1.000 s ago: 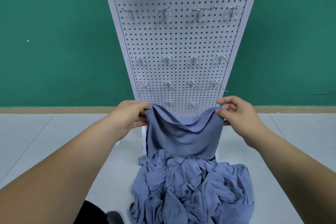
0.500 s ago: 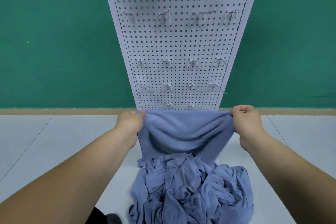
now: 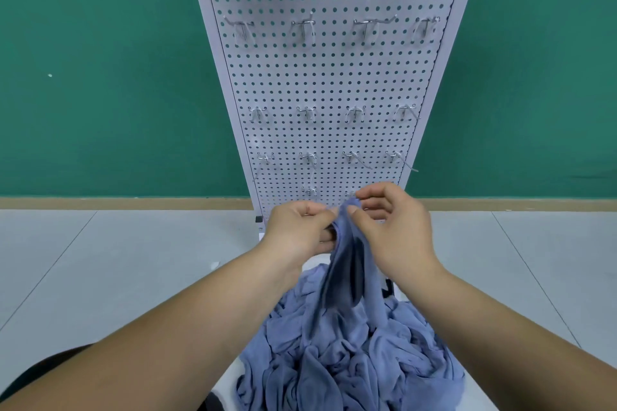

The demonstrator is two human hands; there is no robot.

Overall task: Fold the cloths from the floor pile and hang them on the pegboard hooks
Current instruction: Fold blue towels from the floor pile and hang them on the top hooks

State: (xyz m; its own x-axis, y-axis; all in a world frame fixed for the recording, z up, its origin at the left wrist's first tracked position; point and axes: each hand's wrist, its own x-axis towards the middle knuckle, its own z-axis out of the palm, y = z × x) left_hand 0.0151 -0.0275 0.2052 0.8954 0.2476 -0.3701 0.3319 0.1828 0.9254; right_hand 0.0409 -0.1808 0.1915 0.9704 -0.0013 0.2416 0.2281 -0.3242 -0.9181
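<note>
— From my feed this looks like a staged test room, not a home: a plain green wall [image 3: 100,77] with a wooden baseboard [image 3: 117,203].

— What else do you see?

— Pale tiled floor [image 3: 83,277], a freestanding white pegboard [image 3: 334,77] with rows of metal hooks [image 3: 303,31], all bare, and no furniture in my view.

Soft matt blue cloth [image 3: 350,264], same fabric as crumpled pile [image 3: 350,360]. Pegboard [image 3: 334,77] white perforated panel, matt, looks like painted metal. Hooks [image 3: 302,32] shiny wire metal. Floor [image 3: 100,260] smooth pale tiles. Wall [image 3: 100,77] matt green.
</note>
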